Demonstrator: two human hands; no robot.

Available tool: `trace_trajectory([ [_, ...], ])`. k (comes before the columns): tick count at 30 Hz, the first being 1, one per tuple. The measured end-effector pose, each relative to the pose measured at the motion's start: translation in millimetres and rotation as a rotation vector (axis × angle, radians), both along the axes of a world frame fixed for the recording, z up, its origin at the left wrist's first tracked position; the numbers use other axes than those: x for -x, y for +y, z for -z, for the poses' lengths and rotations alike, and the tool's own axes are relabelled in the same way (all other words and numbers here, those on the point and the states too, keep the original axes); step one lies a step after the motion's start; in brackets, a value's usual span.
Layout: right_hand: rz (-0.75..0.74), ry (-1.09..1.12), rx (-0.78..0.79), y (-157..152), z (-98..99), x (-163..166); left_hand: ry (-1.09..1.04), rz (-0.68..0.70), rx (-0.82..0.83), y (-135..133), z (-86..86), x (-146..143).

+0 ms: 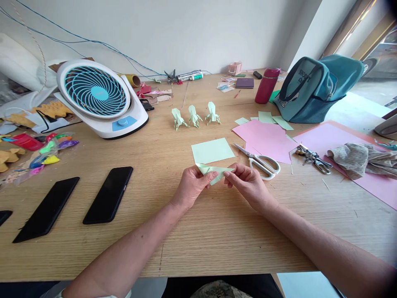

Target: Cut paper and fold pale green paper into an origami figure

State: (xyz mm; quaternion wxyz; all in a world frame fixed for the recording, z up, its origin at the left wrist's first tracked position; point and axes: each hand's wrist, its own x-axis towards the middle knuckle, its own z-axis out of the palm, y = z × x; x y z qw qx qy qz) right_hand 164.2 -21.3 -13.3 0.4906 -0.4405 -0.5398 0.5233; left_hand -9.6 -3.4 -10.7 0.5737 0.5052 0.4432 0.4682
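Between my two hands is a small folded piece of pale green paper, partly covered by my fingers. My left hand pinches its left side with the thumb on top. At the right corner, my right hand grips it between thumb and fingers. Just beyond lies a flat sheet of pale green paper. White-handled scissors rest beside my right hand, blades pointing away to the left. Farther back stand three folded green paper figures, among them a middle figure.
A fan stands at the back left, with two black phones nearer. To the right are pink paper sheets, keys, a grey cloth, a red bottle and a teal backpack.
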Motion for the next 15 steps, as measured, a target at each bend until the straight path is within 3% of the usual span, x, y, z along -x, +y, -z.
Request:
trace_trajectory([
  [15,-0.103,-0.151,-0.058,1.3,0.5,-3.9,0.064,0.062,-0.005,-0.8,-0.1,1.1],
])
